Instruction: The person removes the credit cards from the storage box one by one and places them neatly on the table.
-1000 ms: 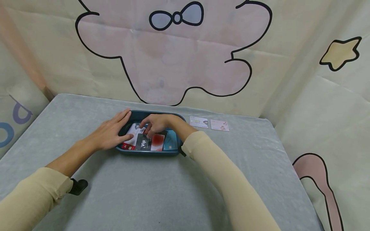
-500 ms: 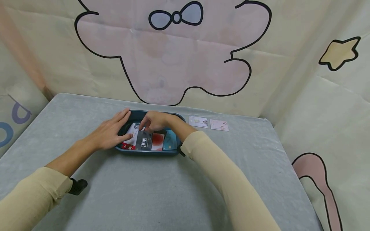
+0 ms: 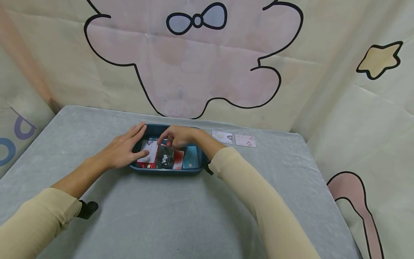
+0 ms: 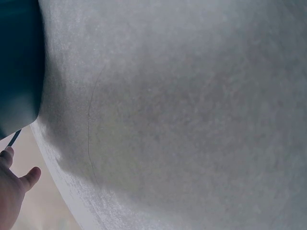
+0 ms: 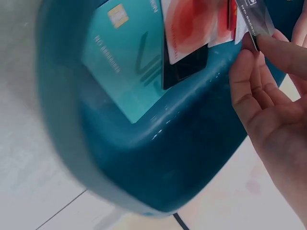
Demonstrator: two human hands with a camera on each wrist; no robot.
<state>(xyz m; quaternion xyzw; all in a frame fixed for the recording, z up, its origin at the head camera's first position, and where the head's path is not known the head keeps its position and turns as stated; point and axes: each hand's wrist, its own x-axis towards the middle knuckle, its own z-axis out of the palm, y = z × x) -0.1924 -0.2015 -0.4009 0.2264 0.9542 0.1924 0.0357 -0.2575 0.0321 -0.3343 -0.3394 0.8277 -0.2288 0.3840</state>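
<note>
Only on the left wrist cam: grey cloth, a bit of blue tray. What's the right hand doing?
Observer: The right hand pinches a black VIP card inside the blue tray, grip at the card's far edge, and the card is tilted.
Operator: Left hand?
Observer: The left hand lies flat over the tray's left rim, thumb on a white card.
Operator: Anything outside the tray?
Observer: A pale card and a pinkish card lie flat on the grey cloth, right of the tray.
</note>
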